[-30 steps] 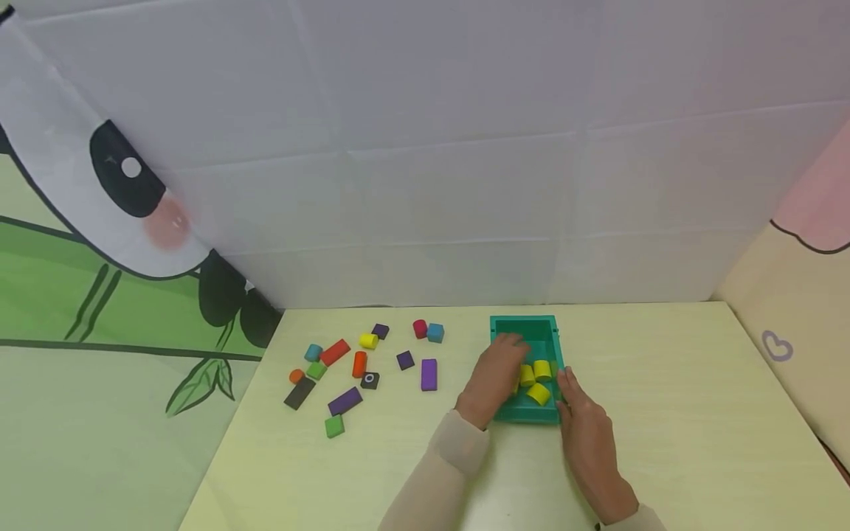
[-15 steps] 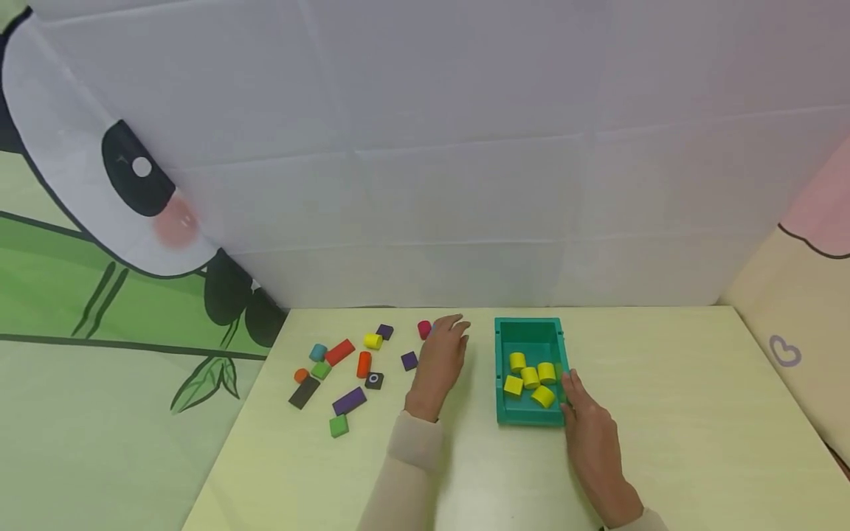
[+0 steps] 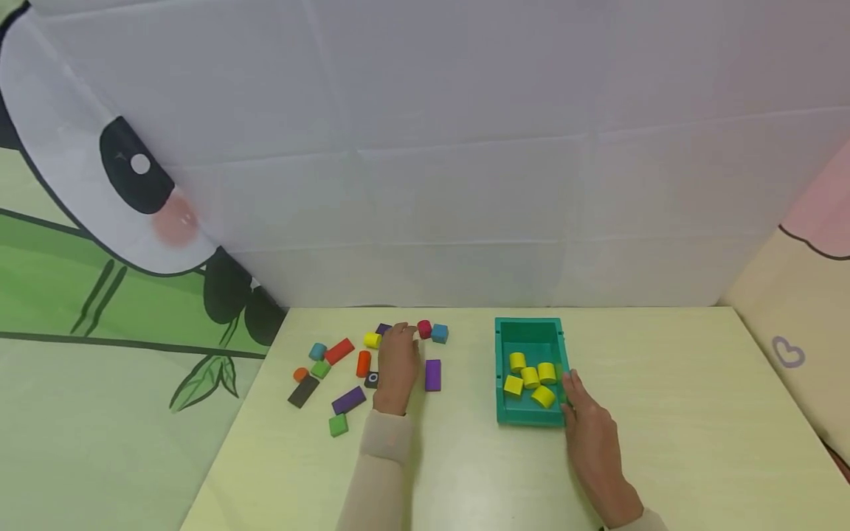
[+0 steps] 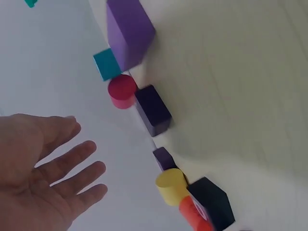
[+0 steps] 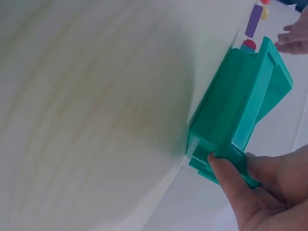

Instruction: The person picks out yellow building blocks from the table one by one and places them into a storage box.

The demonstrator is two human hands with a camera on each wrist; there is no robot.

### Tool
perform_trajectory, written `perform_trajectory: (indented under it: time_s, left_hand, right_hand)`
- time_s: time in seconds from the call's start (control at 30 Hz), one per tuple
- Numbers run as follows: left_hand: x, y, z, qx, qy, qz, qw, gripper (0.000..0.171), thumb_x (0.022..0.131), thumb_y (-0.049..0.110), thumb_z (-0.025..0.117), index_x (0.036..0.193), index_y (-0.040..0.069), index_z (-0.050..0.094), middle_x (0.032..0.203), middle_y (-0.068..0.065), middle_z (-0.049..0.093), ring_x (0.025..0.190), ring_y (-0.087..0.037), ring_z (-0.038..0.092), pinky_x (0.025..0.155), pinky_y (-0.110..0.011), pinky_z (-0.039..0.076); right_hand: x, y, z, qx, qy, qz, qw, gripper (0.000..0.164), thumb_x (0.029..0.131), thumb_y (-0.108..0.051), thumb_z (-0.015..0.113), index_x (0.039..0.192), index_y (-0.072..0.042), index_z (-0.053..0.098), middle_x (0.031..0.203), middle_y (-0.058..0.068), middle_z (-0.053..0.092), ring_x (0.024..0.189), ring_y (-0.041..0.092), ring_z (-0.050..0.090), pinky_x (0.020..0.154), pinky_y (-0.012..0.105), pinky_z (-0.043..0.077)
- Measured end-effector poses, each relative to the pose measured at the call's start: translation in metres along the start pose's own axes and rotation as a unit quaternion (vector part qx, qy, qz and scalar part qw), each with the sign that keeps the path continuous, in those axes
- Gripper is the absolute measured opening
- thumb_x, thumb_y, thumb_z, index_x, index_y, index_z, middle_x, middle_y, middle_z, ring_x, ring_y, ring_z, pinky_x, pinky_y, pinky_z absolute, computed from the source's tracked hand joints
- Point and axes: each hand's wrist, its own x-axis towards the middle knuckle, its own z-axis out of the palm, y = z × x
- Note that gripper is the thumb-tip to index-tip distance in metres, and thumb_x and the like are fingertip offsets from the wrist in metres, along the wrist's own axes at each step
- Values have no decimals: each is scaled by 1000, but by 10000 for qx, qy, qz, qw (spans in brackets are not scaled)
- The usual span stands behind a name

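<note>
My left hand (image 3: 398, 365) hovers over the scattered blocks, its fingers spread and holding nothing in the left wrist view. Near its fingertips are a yellow cylinder block (image 3: 372, 340) and a crimson cylinder block (image 3: 424, 329). A dark purple block (image 4: 153, 110) is partly hidden under the hand in the head view. The teal bin (image 3: 531, 417) stands right of centre with several yellow blocks (image 3: 530, 378) in it. On the bin's right side, my right hand (image 3: 594, 442) grips the rim; in the right wrist view, its thumb and fingers lie on either side of the edge.
Left of my left hand lie loose blocks: a black rectangle (image 3: 303, 391), a purple rectangle (image 3: 348, 400), red (image 3: 340, 351) and green (image 3: 338, 425) ones. A blue cube (image 3: 440, 333) and an upright purple block (image 3: 433, 375) sit between hand and bin. A white sheet (image 3: 465, 221) hangs behind the table.
My left hand has left the bin and moved left over the loose blocks, uncovering the yellow blocks inside. The right hand stays at the bin's side.
</note>
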Motion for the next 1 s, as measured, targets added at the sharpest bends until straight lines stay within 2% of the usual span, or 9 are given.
perform_trajectory:
  time_s: [0.1, 0.2, 0.33, 0.43, 0.57, 0.67, 0.87, 1.0]
  left_hand:
    - [1, -9, 0, 85, 138, -114, 9998, 23, 96, -2, 73, 119, -5, 74, 126, -23, 72, 122, -42, 65, 109, -51, 54]
    - [4, -19, 2, 124, 337, -66, 9993, 21, 94, -5, 74, 115, -7, 75, 122, -25, 72, 118, -43, 66, 106, -51, 55]
    - [5, -32, 1, -32, 692, 85, 9976, 21, 89, -11, 74, 110, -9, 74, 117, -26, 72, 109, -46, 67, 99, -54, 57]
    - [6, -43, 2, -171, 844, 47, 9963, 23, 87, -14, 73, 110, -9, 74, 116, -27, 71, 106, -48, 67, 95, -56, 58]
    - [7, -54, 4, -56, 716, -266, 9971, 27, 89, -11, 72, 116, -8, 74, 125, -30, 68, 114, -50, 65, 101, -58, 56]
    - [7, -59, 4, 39, 619, -376, 9974, 29, 92, -9, 70, 120, -10, 72, 130, -33, 66, 118, -51, 64, 105, -58, 53]
    - [5, -65, 2, -71, 811, -325, 9962, 30, 90, -13, 65, 120, -12, 71, 126, -35, 66, 109, -53, 66, 97, -59, 57]
    - [5, -69, 1, -140, 584, -514, 9969, 31, 94, -10, 65, 124, -10, 71, 131, -35, 64, 110, -53, 67, 95, -59, 58]
  right_hand:
    - [0, 0, -1, 5, -33, 19, 10000, 62, 93, 11, 71, 150, 5, 49, 153, 24, 49, 129, 49, 57, 96, 58, 55]
    - [0, 0, -1, 25, -53, 37, 10000, 62, 93, 11, 71, 151, 5, 48, 154, 24, 48, 130, 48, 56, 98, 59, 54]
    - [1, 0, -1, 40, -41, 22, 10000, 63, 93, 11, 70, 151, 6, 47, 154, 24, 48, 131, 48, 56, 99, 58, 53]
    - [1, 0, -1, 31, -15, 7, 10000, 63, 93, 11, 71, 151, 5, 48, 154, 24, 48, 131, 47, 56, 99, 58, 53]
    - [0, -1, -1, 27, 13, -6, 10000, 62, 93, 12, 71, 150, 6, 49, 153, 24, 49, 130, 48, 56, 98, 58, 54]
    - [0, -1, -1, 5, 60, -30, 10000, 62, 92, 12, 72, 150, 6, 50, 152, 25, 50, 128, 49, 57, 96, 58, 55]
    - [1, -3, -1, -14, 44, -11, 10000, 63, 92, 12, 72, 150, 6, 49, 153, 25, 49, 130, 48, 56, 97, 57, 54]
    - [1, -4, -2, -20, -71, 49, 10000, 63, 94, 11, 70, 152, 5, 47, 154, 25, 48, 133, 47, 54, 100, 57, 53]
